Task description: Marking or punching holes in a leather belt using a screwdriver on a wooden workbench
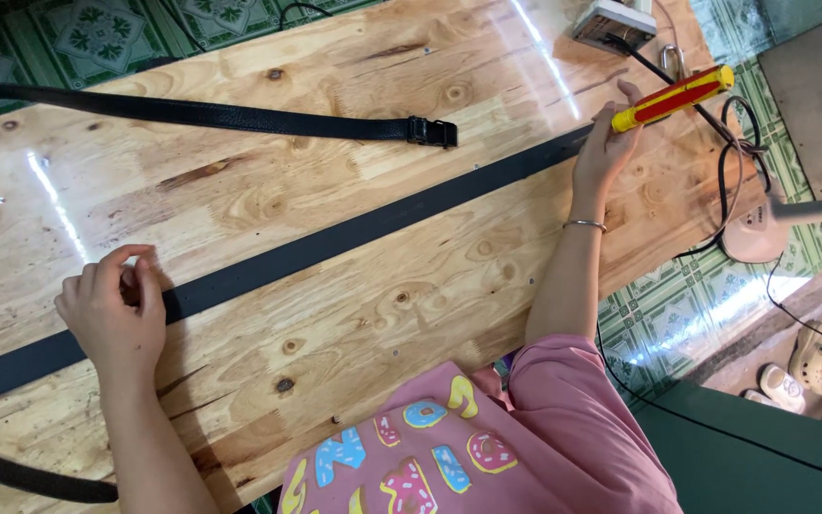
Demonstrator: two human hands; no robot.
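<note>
Two hands work one long black strap (335,243) lying flat across the counter (411,314): my left hand (114,309) pinches it near one end, my right hand (606,143), clamped on a red-yellow tool (675,98), presses the other. No mark shows yet.

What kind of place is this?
Probably a small home workshop for belt making: a plywood worktable with black belt straps, a red and yellow tool in the right hand, and patterned floor tiles.

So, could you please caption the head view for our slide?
Left hand pins a black strap to the wooden table; right hand holds a red-yellow tool.
</note>
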